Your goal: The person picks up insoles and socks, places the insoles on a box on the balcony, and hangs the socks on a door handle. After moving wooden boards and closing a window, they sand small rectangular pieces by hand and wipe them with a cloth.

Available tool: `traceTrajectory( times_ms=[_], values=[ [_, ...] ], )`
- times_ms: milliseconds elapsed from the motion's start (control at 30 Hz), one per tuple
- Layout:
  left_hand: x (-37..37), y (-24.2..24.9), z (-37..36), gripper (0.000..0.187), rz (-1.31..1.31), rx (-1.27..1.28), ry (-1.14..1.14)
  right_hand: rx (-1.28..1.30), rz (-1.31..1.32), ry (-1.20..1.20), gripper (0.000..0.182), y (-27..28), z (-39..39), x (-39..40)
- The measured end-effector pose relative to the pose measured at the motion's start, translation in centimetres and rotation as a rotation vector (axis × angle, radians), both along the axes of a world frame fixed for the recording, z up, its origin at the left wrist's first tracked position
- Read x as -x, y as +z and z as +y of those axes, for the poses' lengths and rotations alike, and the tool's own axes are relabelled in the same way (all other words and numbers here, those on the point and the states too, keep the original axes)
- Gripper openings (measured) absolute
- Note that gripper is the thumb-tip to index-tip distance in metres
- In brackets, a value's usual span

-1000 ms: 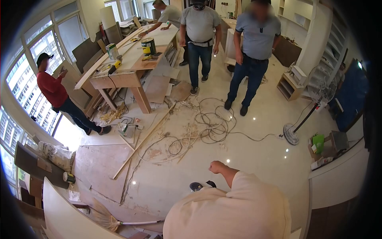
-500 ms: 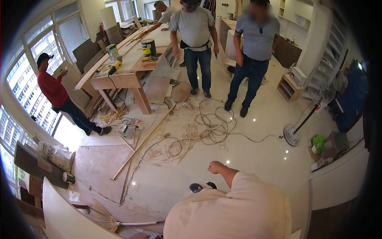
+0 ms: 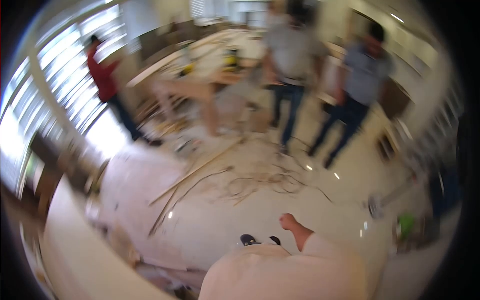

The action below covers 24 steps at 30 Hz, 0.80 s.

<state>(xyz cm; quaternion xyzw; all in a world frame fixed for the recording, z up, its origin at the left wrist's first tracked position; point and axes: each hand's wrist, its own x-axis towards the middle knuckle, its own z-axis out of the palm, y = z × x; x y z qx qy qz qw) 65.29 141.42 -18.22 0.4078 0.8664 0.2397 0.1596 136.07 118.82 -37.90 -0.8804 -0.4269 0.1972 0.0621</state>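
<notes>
My right hand (image 3: 287, 221) hangs over the pale tiled floor in front of my body, fingers curled into a loose fist. Nothing sticks out of it, though motion blurs the view. My left hand is out of sight. Below my light-coloured shirt (image 3: 285, 270), the tip of one dark shoe (image 3: 248, 240) shows to the left of the hand. Farther off on the floor lies a loosely coiled cable (image 3: 242, 187), and a long wooden strip (image 3: 195, 172) runs slantwise beside it.
A workbench (image 3: 200, 85) with cans stands at the back. Two people (image 3: 295, 55) (image 3: 367, 70) stand ahead; a person in red (image 3: 102, 75) is by the windows. At right is a standing fan's base (image 3: 374, 206). A curved pale panel (image 3: 85, 250) fills the lower left.
My view has swung, so the room appears shifted and smeared. My right hand sits slightly farther right and lower in view, still curled. The broom at lower left can no longer be made out clearly.
</notes>
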Motion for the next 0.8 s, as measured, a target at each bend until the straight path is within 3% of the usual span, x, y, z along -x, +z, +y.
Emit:
traceTrajectory(
  times_ms=[33, 67, 100, 167, 200, 233, 267, 333, 367, 400, 467, 567, 667, 767, 800],
  values=[
    [2.7, -0.2, -2.7, 0.042, -0.046, 0.015, 0.087, -0.002, -0.003, -0.023, 0.013, -2.8, -0.5, -1.1],
    [5.3, -0.5, -5.1, 0.041, -0.123, 0.036, 0.161, 0.214, 0.028, 0.319, 0.015, -5.1, -0.9, -3.1],
    [7.3, -0.7, -7.7, 0.041, -0.203, 0.059, 0.241, 0.18, -0.268, 0.566, 0.017, -2.3, -0.5, -2.8],
    [9.0, -0.6, -12.4, 0.041, -0.226, 0.034, 0.313, 0.074, -0.159, 0.289, 0.019, -2.0, 0.0, -2.1],
    [10.0, -2.5, -13.0, 0.035, 0.105, -0.103, 0.195, 0.08, -0.168, 0.283, 0.022, -3.5, 0.8, -2.9],
    [10.8, -4.3, -13.4, 0.03, 0.491, -0.208, 0.13, 0.083, -0.042, 0.093, 0.03, -0.8, 3.3, -1.4],
    [9.6, -2.6, -13.2, 0.032, 0.216, -0.279, 0.217, 0.097, 0.082, -0.126, 0.04, 4.0, 4.6, 1.5],
    [7.0, 1.8, -14.2, 0.03, 0.145, -0.215, 0.186, 0.225, 0.205, -0.184, 0.037, 5.9, 7.6, 2.7],
    [6.9, 1.3, -14.9, 0.022, -0.078, -0.259, 0.286, 0.29, 0.263, -0.231, 0.035, 6.3, 8.8, 3.2],
    [6.9, 0.8, -15.9, 0.015, -0.297, -0.316, 0.391, 0.236, 0.365, -0.245, 0.03, 5.9, 10.2, 3.2],
    [4.4, 2.8, -17.7, 0.012, -0.326, -0.314, 0.427, 0.155, 0.58, -0.249, 0.021, 1.6, 13.5, 0.4],
    [2.8, 3.0, -21.3, 0.028, -0.052, -0.223, 0.403, 0.198, 0.138, 0.117, 0.015, -1.1, 19.4, 0.4],
    [-0.5, 6.4, -23.3, 0.043, -0.065, -0.147, 0.525, 0.156, 0.388, 0.074, 0.013, 6.5, 23.0, 8.2],
    [-2.3, 3.1, -25.4, 0.036, -0.131, -0.191, 0.465, -0.002, 0.09, 0.669, 0.024, 9.7, 26.5, 12.9],
    [-3.3, 2.4, -26.0, 0.029, -0.12, -0.285, 0.462, 0.017, 0.102, 0.749, 0.027, 10.4, 27.4, 14.5]
  ],
)
